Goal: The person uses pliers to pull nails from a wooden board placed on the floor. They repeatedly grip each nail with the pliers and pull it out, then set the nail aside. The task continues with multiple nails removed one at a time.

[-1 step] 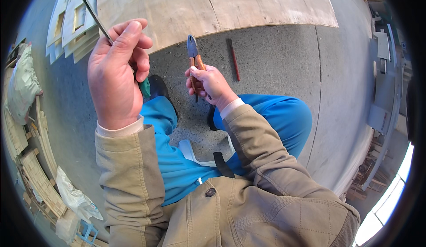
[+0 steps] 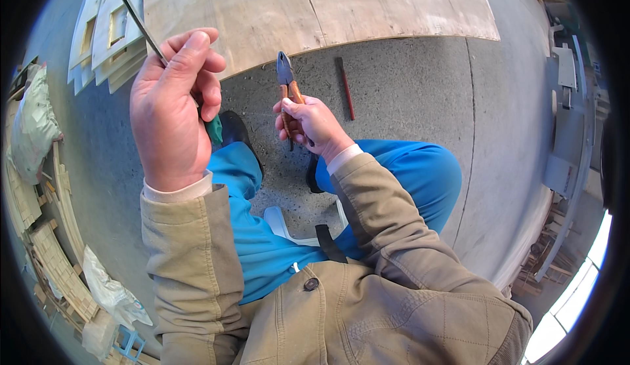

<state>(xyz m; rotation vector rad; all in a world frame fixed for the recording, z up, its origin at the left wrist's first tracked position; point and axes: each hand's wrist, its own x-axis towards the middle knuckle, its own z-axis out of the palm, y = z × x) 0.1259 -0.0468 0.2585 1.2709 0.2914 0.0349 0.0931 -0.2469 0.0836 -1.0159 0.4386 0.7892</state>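
Observation:
Raised at the left, my left hand [image 2: 174,109] is closed round a screwdriver [image 2: 136,17]. Its long metal shaft slants up and left past the fingers, and a bit of green handle shows below the palm. Lower and nearer the middle, my right hand [image 2: 315,125] grips a pair of pliers [image 2: 285,70] by the orange handles. The pliers' jaws point away from me, close to the edge of a plywood sheet [image 2: 394,4]. Right of the pliers, a slim tool with a red handle and dark end [image 2: 347,93] lies on the concrete floor.
Cut boards with rectangular openings [image 2: 108,37] are stacked beyond my left hand. Along the left side lie wood pieces [image 2: 62,266] and white sacks [image 2: 36,125]. Metal and wood items [image 2: 564,155] line the right side. A white seat edge [image 2: 277,222] shows between my blue-trousered legs.

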